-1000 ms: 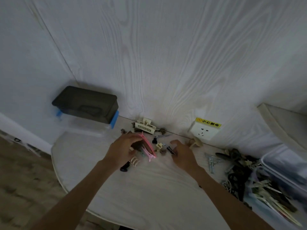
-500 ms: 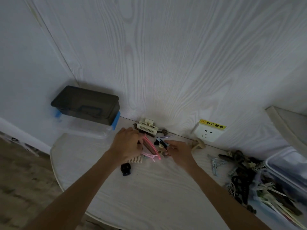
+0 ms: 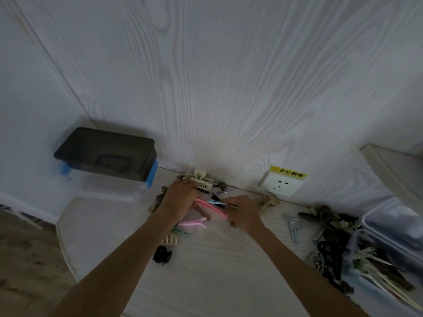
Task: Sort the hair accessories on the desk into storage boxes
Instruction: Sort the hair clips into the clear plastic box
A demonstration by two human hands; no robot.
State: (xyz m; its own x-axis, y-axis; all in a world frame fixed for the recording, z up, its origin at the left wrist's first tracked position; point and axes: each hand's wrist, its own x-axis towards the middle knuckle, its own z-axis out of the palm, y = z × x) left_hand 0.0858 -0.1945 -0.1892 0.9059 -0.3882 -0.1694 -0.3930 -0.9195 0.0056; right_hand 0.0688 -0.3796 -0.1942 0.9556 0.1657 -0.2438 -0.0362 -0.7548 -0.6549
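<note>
Reaching into the loose pile of clips against the wall, the left hand (image 3: pixel 177 200) is lying palm-down with its fingers on the cream claw clip (image 3: pixel 199 180), likely to draw it away from the wall. The right hand (image 3: pixel 245 212) is pinching thin clips beside the long pink clip (image 3: pixel 209 206), fingers together on them; exactly which clip is hard to tell. More clips are lying scattered on the tabletop (image 3: pixel 206 282) nearer the person: a pale pink one (image 3: pixel 193 223), a cream comb clip (image 3: pixel 169 239), a black claw clip (image 3: pixel 162 254). The dark-lidded box (image 3: pixel 107 154) is waiting closed at the left, while the open clear box (image 3: pixel 389 266) at the right already holds sorted pieces, so much sorting seems left.
</note>
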